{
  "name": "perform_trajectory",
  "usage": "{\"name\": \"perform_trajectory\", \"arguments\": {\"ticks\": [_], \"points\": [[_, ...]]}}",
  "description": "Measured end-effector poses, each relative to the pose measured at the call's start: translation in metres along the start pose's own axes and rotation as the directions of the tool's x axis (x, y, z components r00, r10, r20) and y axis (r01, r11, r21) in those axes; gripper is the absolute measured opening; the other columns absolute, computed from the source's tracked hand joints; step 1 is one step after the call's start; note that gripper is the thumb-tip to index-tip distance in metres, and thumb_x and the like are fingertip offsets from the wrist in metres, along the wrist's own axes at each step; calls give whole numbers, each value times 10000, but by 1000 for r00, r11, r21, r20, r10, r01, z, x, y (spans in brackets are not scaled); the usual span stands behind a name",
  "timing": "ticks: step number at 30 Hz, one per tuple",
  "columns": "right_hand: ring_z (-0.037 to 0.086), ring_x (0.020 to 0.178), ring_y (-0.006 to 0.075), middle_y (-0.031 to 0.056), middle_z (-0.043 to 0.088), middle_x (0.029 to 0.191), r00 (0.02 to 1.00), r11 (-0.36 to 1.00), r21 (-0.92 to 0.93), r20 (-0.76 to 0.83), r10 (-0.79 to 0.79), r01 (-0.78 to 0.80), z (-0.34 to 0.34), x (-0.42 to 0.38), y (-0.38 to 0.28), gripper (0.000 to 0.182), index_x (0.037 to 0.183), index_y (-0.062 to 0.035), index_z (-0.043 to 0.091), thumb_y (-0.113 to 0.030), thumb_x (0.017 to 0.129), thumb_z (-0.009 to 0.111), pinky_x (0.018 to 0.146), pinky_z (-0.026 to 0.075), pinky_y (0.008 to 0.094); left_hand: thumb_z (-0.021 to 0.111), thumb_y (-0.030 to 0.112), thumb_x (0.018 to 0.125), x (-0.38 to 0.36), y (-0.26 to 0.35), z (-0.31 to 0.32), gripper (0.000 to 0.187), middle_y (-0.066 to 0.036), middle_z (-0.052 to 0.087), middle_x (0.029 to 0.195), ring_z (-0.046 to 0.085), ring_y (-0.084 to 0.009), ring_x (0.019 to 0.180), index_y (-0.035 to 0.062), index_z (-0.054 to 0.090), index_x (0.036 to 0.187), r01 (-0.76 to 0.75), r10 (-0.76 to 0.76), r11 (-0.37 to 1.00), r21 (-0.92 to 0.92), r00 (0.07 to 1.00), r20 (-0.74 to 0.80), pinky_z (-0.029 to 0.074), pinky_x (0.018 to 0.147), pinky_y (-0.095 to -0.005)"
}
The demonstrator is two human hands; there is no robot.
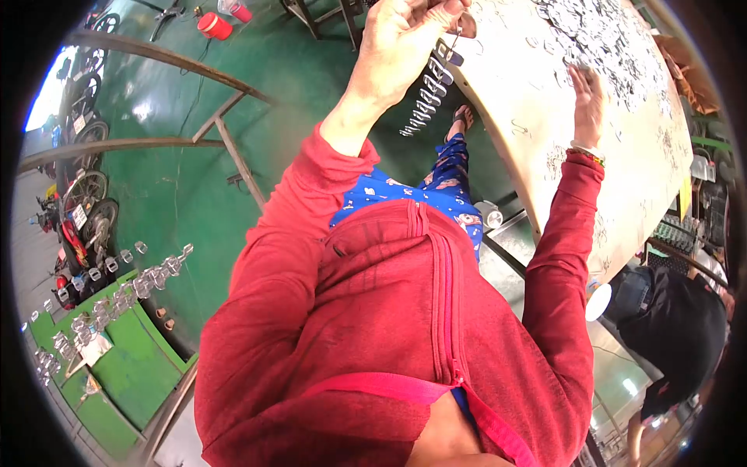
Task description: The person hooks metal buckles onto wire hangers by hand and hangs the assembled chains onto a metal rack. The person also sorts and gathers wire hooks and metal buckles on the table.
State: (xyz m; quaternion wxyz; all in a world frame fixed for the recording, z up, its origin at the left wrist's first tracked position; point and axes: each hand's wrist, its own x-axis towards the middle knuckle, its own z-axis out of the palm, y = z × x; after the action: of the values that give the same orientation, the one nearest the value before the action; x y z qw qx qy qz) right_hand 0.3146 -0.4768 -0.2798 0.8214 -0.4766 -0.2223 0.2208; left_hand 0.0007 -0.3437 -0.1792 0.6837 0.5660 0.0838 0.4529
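My left hand [393,58] is raised at the top centre, beside the table's edge. Its thumb and fingers are pinched around the top of a hanging row of shiny metal pieces [428,97], which look like small buckles or clips. The exact grip point is partly cut off by the frame's edge. My right hand [590,105] rests over the pale tabletop [537,117] with its fingers stretched towards a large pile of small flat metal pieces [603,35]. No piece shows between those fingers.
Small hooks [520,128] lie scattered on the table. Wooden rails [163,58] stand to the left, above a green floor. A green bench [140,358] carries rows of metal pieces at lower left. A person in black [677,327] bends at the right. Motorcycles [78,226] stand at far left.
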Motion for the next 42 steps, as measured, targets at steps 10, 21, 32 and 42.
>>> {"name": "perform_trajectory", "arguments": {"ticks": [10,21,32,42], "points": [[584,780,71,54,647,841,947,895,-370,101,304,-249,192,-153,-77,159,937,13,635,-85,813,618,696,480,199,540,-28,828,-31,-14,8,69,-103,568,762,585,-188,649,-8,571,886,-132,80,820,556,990,117,470,604,-285],[597,664,103,70,613,808,977,981,-105,122,176,-164,155,-167,-19,119,881,37,643,62,769,614,600,513,225,575,45,857,-69,-61,-15,160,-112,610,927,597,-194,835,-4,545,1007,16,-69,854,521,994,81,476,725,-294],[579,652,62,55,609,772,946,963,-173,218,241,-205,133,-164,-20,122,836,26,650,70,723,635,550,459,187,607,131,806,122,-200,3,157,-108,598,793,560,-239,714,85,684,935,-341,-63,392,855,917,394,456,671,-346],[578,709,88,67,600,794,956,967,-192,207,209,-170,133,-168,-28,110,798,40,645,98,708,622,575,468,200,579,83,786,191,-240,9,58,-86,599,850,537,-295,902,53,621,813,-732,-174,167,660,637,751,459,757,-387]]}}
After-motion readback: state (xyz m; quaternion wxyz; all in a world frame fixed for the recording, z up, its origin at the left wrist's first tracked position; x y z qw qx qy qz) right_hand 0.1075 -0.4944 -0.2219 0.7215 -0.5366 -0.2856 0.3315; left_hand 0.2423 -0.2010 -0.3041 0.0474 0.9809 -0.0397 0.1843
